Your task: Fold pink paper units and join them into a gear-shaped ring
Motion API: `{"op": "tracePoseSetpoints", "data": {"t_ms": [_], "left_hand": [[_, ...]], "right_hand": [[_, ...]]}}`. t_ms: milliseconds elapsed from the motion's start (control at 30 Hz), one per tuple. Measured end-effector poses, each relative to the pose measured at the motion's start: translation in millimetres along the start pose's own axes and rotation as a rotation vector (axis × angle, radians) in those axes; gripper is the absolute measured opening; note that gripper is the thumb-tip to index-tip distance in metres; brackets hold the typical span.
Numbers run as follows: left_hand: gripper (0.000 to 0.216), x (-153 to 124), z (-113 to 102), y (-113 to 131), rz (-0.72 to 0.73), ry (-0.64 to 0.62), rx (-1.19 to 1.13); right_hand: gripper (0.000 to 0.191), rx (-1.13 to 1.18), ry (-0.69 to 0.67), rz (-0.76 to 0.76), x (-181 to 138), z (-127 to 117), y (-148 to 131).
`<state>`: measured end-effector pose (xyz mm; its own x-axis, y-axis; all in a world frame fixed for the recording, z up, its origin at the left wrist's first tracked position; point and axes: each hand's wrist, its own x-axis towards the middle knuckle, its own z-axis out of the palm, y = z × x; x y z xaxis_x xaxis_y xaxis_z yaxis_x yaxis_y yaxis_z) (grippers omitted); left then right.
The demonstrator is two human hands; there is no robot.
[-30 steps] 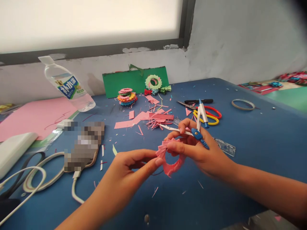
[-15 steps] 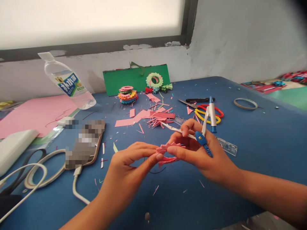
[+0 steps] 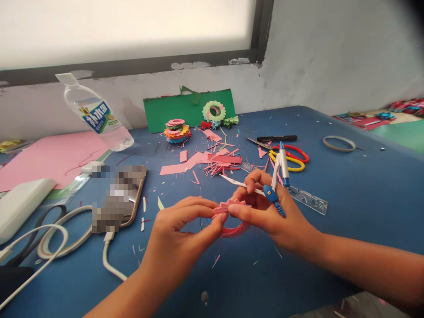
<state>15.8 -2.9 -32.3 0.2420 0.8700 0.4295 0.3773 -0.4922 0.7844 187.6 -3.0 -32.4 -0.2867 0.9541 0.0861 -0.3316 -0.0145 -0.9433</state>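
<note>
Between my two hands is a pink paper ring (image 3: 234, 231) with a jagged, toothed edge. My left hand (image 3: 187, 227) pinches its left side between thumb and fingers. On the right, the thumb and fingers of my right hand (image 3: 273, 216) grip the same ring. A white and blue drawing compass (image 3: 270, 193) is also tucked in my right hand, its long leg pointing left and its other leg pointing up. The fingers partly hide the ring.
Pink paper scraps (image 3: 195, 162) lie beyond my hands, with scissors (image 3: 288, 154) and a clear ruler (image 3: 308, 201) to the right. Finished toothed rings (image 3: 177, 131) are stacked near a green board (image 3: 172, 108). Leftward are a phone (image 3: 124, 198), cables and a tilted bottle (image 3: 99, 117).
The pink ring has tilted, and its lower part now hangs further down. My right hand has shifted slightly left with the compass, uncovering more of the ruler.
</note>
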Motion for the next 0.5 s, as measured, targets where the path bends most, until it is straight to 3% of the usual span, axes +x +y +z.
{"op": "tracePoseSetpoints", "data": {"t_ms": [233,500], "left_hand": [[0.007,0.1,1.3,1.3,-0.019,-0.034,0.072],[0.014,-1.1,4.3,-0.7,-0.035,-0.003,0.018]], "right_hand": [[0.03,-0.082,-0.001,0.027,-0.1,-0.5,0.2],[0.031,-0.008,-0.015,0.037,0.3,-1.7,4.6]]}}
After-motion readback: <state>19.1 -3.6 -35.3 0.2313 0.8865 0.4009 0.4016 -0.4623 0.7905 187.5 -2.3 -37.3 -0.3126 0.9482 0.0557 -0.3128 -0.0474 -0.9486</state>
